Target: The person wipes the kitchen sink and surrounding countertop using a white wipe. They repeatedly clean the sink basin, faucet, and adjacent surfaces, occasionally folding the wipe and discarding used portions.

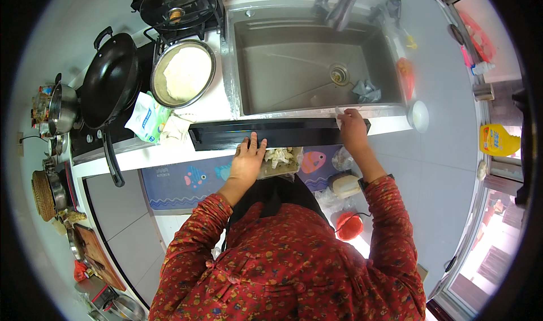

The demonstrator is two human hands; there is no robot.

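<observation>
A long black tray-like panel (288, 133) lies along the counter's front edge, before the sink. My left hand (248, 159) rests with spread fingertips on its near edge, left of the middle. At the panel's right end, my right hand (353, 130) has its fingers closed on a thin whitish wipe or tissue (339, 114). Left of the panel a crumpled pale cloth (176, 129) lies beside a white, blue and green soft pack (148, 118). Behind them stands a metal bowl (156, 81) holding a pale, dough-like mass.
The grey sink (288, 74) has a faucet and a crumpled grey cloth (366, 91) inside. A black wok (110, 79) and a lidded pan (178, 7) sit on the stove. A white bowl (418, 116) stands at the counter's right end. Below are a bin (292, 170) and a patterned mat (178, 187).
</observation>
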